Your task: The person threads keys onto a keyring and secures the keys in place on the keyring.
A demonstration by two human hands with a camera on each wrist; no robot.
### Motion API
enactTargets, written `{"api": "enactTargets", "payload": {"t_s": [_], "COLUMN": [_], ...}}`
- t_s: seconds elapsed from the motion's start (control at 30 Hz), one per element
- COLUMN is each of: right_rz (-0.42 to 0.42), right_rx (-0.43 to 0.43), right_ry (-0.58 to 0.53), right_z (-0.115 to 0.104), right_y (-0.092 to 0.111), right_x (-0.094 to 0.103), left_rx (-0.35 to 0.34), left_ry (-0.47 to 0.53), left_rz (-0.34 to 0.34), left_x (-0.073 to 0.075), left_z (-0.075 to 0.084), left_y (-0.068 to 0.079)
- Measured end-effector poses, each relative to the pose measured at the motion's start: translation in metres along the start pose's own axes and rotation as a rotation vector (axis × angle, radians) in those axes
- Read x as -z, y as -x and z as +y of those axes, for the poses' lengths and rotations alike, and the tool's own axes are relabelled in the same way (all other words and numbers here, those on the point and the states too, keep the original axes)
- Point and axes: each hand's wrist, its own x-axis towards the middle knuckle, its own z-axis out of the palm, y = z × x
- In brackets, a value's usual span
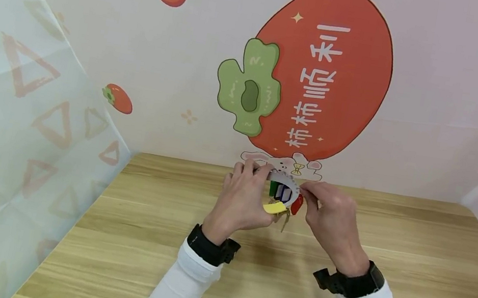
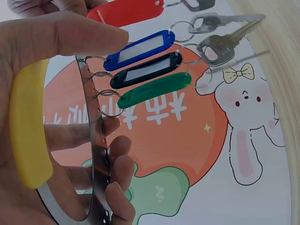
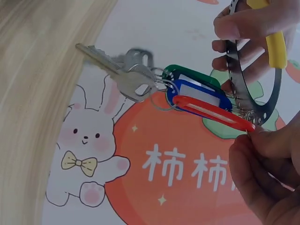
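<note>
My left hand (image 1: 244, 191) grips a metal key ring holder (image 2: 97, 150) by its yellow grip (image 2: 30, 131), holding it above the table. The band has a row of small holes along its edge. Green (image 2: 154, 90), dark (image 2: 147, 70) and blue (image 2: 140, 50) key tags hang from it on small split rings, with silver keys (image 3: 136, 84) at their far ends. At the holder's right side, my right hand (image 1: 333, 212) pinches the end of a red key tag (image 3: 211, 112) between thumb and forefinger. The pinched split ring is mostly hidden by the fingertips.
Below both hands lies a wood-grain table (image 1: 264, 287). A printed backdrop (image 1: 437, 96) with a large persimmon and a rabbit stands along its back edge, close behind the hands. A pale printed sheet (image 1: 32, 103) borders the left side.
</note>
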Motion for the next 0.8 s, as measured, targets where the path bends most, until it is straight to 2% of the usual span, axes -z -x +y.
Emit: {"api": "enactTargets", "payload": {"t_s": [0.1,0.37,0.47,0.6,0.8], "right_rz": [-0.002,0.020,0.022,0.033,0.054], "right_rx": [-0.049,-0.248,-0.284,-0.262,-0.146], "right_ry": [-0.016,-0.050,-0.035,-0.019,-0.009], "right_z": [-0.001,-0.010,-0.013,-0.013,-0.008], "right_y": [0.001,0.000,0.000,0.000,0.000], "right_x": [0.000,-0.004,-0.004,-0.005,-0.003], "left_rx": [0.016,0.057,0.062,0.058,0.036], "left_ry": [0.003,-0.023,-0.021,-0.017,-0.016], "left_rz": [0.007,0.048,0.049,0.057,0.045], "left_x": [0.000,-0.002,-0.003,-0.003,-0.001], "left_z": [0.001,0.003,0.003,0.005,0.005], "left_y": [0.000,-0.001,-0.001,-0.001,0.000]}}
